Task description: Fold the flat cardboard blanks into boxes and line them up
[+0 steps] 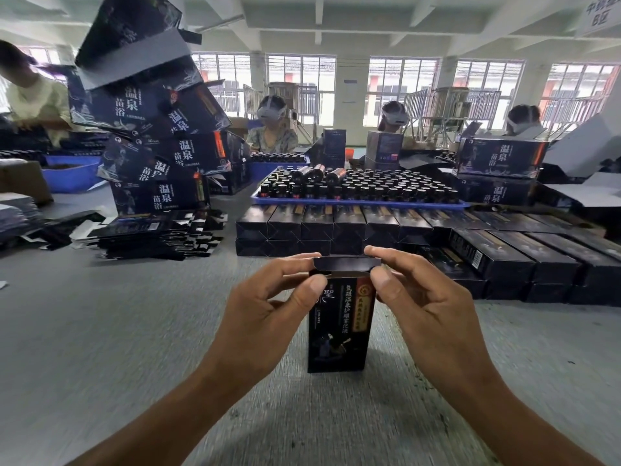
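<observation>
A tall, narrow black cardboard box (339, 327) with pale characters and a red-and-gold label strip on its front stands at the centre of the frame on the grey worktop (100, 331). Its long axis is upright, base on the worktop, printed face toward the camera. Its top flap (346, 264) is bent over, lying roughly level across the opening.

The left hand (268, 297) pinches the flap's left end between thumb and forefinger; the right hand (416, 290) pinches the right end likewise, other fingers curled.

Just behind, across the middle right, lie rows of finished black boxes (369, 227) on their sides, stacked two high. At the middle left is a heap of flat black blanks (158, 233), with a leaning pile of large dark printed cartons (161, 136) above it. A blue tray of dark bottles (356, 190) sits beyond the rows.
</observation>
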